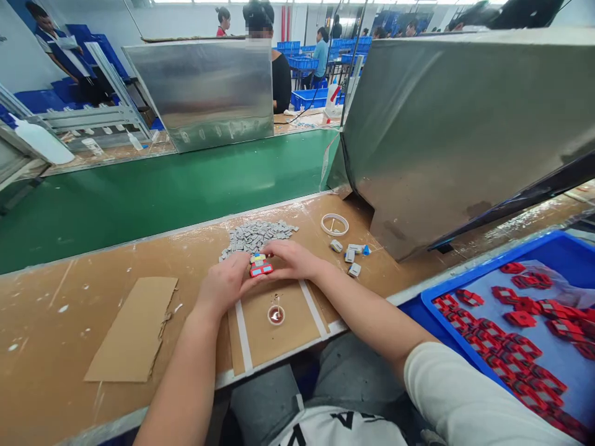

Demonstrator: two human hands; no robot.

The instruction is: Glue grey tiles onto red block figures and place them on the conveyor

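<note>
Between my two hands, above the cardboard-covered table, is a small red toy part (261, 267) with pale blue panels and a yellow and grey top. My left hand (229, 277) grips its left side with closed fingers. From the right, my right hand (292, 260) pinches it with thumb and fingers. Just behind the hands lies a heap of small grey pieces (263, 234). Nearer to me, below the hands, stands a little cup (276, 315) with reddish liquid and a thin stick in it.
A blue tray (425, 297) of red toy parts (502, 353) stands at the right. A tape ring (334, 225) and several grey-white blocks (354, 270) lie on the table. Cardboard (134, 328) lies at left. A large metal panel (455, 124) rises at right. People work beyond.
</note>
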